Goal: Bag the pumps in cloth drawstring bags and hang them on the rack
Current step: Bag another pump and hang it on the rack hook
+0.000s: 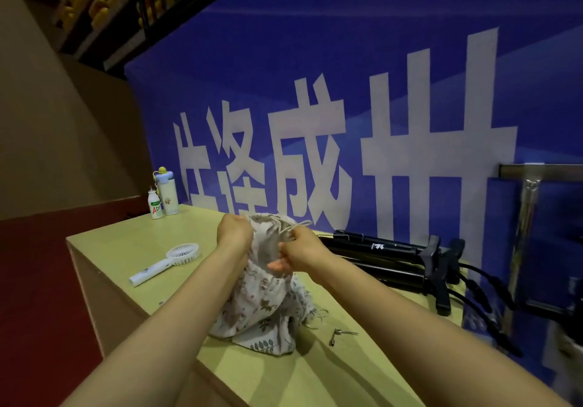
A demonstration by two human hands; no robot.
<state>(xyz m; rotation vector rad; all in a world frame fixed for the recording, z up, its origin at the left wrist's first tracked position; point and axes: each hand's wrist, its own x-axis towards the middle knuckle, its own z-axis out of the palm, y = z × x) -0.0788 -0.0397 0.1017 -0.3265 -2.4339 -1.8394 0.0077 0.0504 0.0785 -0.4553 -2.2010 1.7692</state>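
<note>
Blue banner (378,59) is seen behind the pale tabletop (126,249), where the cloth drawstring bag (268,305) is stood between both outstretched forearms. Its gathered mouth is gripped by the curled left hand (235,231). The drawstring (295,228) is pinched by the right hand (301,250). Black pumps (388,255) are laid just right of that hand, with the metal rack (530,192) beyond them.
</note>
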